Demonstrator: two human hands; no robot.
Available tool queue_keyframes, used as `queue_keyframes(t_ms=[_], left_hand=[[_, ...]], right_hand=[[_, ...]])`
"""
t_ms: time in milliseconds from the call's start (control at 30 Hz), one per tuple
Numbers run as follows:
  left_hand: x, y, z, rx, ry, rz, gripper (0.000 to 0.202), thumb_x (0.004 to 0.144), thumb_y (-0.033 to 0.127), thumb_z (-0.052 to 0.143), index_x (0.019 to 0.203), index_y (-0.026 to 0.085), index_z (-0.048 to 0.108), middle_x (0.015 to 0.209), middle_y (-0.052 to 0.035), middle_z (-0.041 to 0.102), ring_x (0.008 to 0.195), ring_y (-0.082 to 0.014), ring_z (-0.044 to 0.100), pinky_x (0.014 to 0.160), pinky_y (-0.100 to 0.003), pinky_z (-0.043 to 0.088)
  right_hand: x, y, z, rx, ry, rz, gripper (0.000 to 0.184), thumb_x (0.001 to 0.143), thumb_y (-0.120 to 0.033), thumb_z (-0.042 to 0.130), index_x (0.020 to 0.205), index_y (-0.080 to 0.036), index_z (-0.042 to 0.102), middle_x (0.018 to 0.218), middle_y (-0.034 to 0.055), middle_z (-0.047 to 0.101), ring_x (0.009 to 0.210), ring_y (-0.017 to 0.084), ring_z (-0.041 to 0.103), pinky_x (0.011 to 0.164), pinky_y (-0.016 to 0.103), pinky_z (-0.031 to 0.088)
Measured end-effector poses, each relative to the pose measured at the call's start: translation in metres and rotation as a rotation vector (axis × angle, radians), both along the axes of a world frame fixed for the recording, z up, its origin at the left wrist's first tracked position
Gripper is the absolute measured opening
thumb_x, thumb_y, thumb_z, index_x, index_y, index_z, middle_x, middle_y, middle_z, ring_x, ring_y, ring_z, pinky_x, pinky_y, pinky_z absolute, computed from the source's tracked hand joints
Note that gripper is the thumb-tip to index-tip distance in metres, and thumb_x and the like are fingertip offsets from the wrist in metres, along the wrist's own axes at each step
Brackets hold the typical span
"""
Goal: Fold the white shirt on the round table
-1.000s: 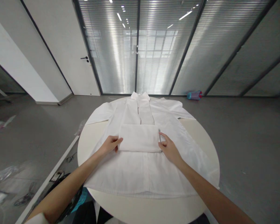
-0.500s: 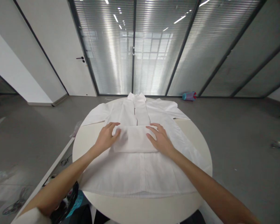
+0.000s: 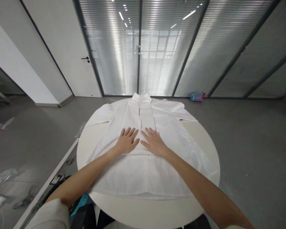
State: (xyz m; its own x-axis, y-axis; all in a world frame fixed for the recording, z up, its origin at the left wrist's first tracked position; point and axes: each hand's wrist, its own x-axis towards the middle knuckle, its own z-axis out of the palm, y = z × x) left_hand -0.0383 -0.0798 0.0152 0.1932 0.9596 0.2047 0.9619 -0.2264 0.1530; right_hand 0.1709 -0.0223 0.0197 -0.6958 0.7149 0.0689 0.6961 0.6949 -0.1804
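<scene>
A white short-sleeved shirt [image 3: 168, 111] lies spread over a round table, its collar at the far edge and its hem towards me. Across its middle is a folded white band of cloth [image 3: 137, 152], mostly hidden under my hands. My left hand [image 3: 127, 140] rests flat on this band, fingers spread. Beside it, my right hand [image 3: 153, 142] also lies flat with fingers apart, the two thumbs almost meeting. Neither hand grips anything.
The round cream table [image 3: 143, 211] shows at its near edge and at both sides. On the floor by the glass wall lies a blue and pink basket-like item [image 3: 197, 96]. Cables [image 3: 26, 200] and clear plastic [image 3: 4, 178] lie on the floor at left.
Both hands have moved inwards from the sides of the folded band and now press flat on its middle. Their fingers, curved before, are stretched out. The view has shifted slightly.
</scene>
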Motion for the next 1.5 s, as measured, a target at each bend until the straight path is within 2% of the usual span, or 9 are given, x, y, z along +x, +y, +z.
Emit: queue_keyframes(t_ms=[167,300,433,567,667,833,1033,1300,1500], left_hand=[[-0.008,0.0,0.008,-0.033,-0.027,-0.071,0.062,0.101,0.056,0.035,0.154,0.024,0.038,0.158,-0.0102,0.039,0.148,-0.0328,0.031,0.12,-0.056,0.021],[-0.011,-0.003,0.012,-0.051,-0.032,-0.108,0.069,0.099,0.062,0.034,0.155,0.022,0.036,0.159,-0.0119,0.037,0.148,-0.0347,0.03,0.12,-0.057,0.02],[-0.01,-0.005,0.011,-0.046,-0.018,-0.115,0.071,0.098,0.064,0.035,0.156,0.024,0.033,0.16,-0.0121,0.035,0.148,-0.036,0.028,0.12,-0.058,0.018],[-0.009,-0.006,0.011,-0.03,-0.018,-0.128,0.071,0.096,0.065,0.038,0.156,0.028,0.033,0.158,-0.0118,0.038,0.145,-0.0358,0.034,0.119,-0.06,0.017],[-0.009,-0.005,0.009,-0.028,0.001,-0.113,0.07,0.096,0.066,0.038,0.156,0.029,0.033,0.159,-0.012,0.037,0.145,-0.0366,0.034,0.119,-0.06,0.017],[-0.007,0.0,-0.001,-0.054,0.056,-0.058,0.06,0.103,0.054,0.028,0.158,0.027,0.029,0.162,-0.0101,0.03,0.15,-0.0355,0.023,0.12,-0.058,0.018],[-0.006,-0.001,-0.011,0.013,0.104,-0.035,0.063,0.102,0.053,0.034,0.158,0.025,0.028,0.163,-0.0127,0.027,0.15,-0.0375,0.023,0.12,-0.059,0.019],[-0.005,-0.005,-0.008,0.024,0.096,0.005,0.062,0.101,0.055,0.035,0.157,0.028,0.032,0.16,-0.0103,0.034,0.148,-0.0363,0.03,0.119,-0.058,0.024],[-0.004,-0.005,-0.008,0.003,0.078,0.023,0.063,0.1,0.056,0.036,0.157,0.03,0.031,0.161,-0.0094,0.033,0.149,-0.0351,0.028,0.119,-0.057,0.023]], right_hand=[[0.0,0.001,-0.001,0.023,0.022,0.006,0.074,0.099,-0.066,0.021,0.157,-0.021,0.032,0.163,0.0119,0.026,0.152,0.032,0.018,0.121,0.055,0.017],[0.003,-0.001,0.0,0.041,0.019,0.014,0.074,0.1,-0.066,0.021,0.157,-0.02,0.033,0.163,0.0118,0.027,0.151,0.033,0.021,0.121,0.054,0.018],[0.004,-0.006,0.004,0.044,0.014,0.007,0.075,0.1,-0.065,0.023,0.158,-0.019,0.03,0.163,0.0129,0.025,0.152,0.033,0.018,0.122,0.055,0.017],[0.005,-0.011,0.007,0.041,0.012,0.008,0.076,0.099,-0.067,0.022,0.159,-0.02,0.027,0.164,0.0134,0.023,0.152,0.033,0.015,0.122,0.056,0.016],[0.006,-0.013,0.007,0.024,0.007,0.009,0.076,0.099,-0.067,0.02,0.159,-0.022,0.026,0.164,0.0131,0.021,0.152,0.034,0.013,0.122,0.056,0.015],[0.005,-0.01,0.003,-0.008,-0.003,0.0,0.077,0.098,-0.069,0.018,0.159,-0.023,0.025,0.165,0.0111,0.017,0.153,0.032,0.01,0.122,0.055,0.013],[0.002,-0.009,0.001,-0.063,-0.041,-0.03,0.081,0.096,-0.073,0.014,0.16,-0.025,0.02,0.166,0.0098,0.011,0.154,0.029,0.005,0.123,0.052,0.008],[0.003,-0.008,0.005,-0.089,-0.05,-0.01,0.082,0.096,-0.073,0.015,0.161,-0.024,0.02,0.167,0.0088,0.01,0.154,0.029,0.005,0.123,0.052,0.008],[0.002,-0.007,0.006,-0.096,-0.053,-0.004,0.08,0.096,-0.073,0.016,0.161,-0.024,0.019,0.167,0.0093,0.01,0.154,0.029,0.003,0.123,0.052,0.007]])
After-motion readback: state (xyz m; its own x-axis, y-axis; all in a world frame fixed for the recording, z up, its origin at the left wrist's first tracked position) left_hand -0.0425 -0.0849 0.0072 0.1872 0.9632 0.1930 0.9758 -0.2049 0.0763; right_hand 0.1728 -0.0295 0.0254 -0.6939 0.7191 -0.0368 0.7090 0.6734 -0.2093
